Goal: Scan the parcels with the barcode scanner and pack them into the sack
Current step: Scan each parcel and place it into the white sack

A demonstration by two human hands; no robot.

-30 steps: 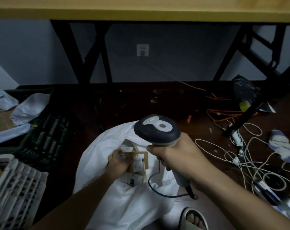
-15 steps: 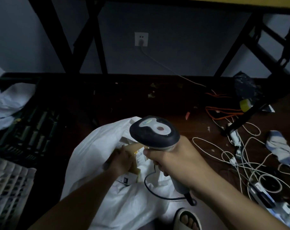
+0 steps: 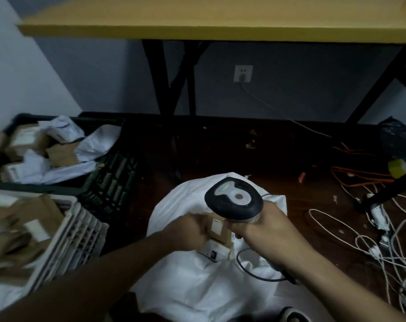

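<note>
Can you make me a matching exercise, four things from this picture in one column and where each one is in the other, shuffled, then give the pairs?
Things:
1. barcode scanner
2. brown parcel
3. wall socket
4. white sack

Places:
A. on the wall under the yellow tabletop
B. gripped in the right hand
C. on the floor in front of the person, mouth open
D. held by the left hand at the sack's mouth

Pairs: 1-B, 2-D, 3-A, 4-C
</note>
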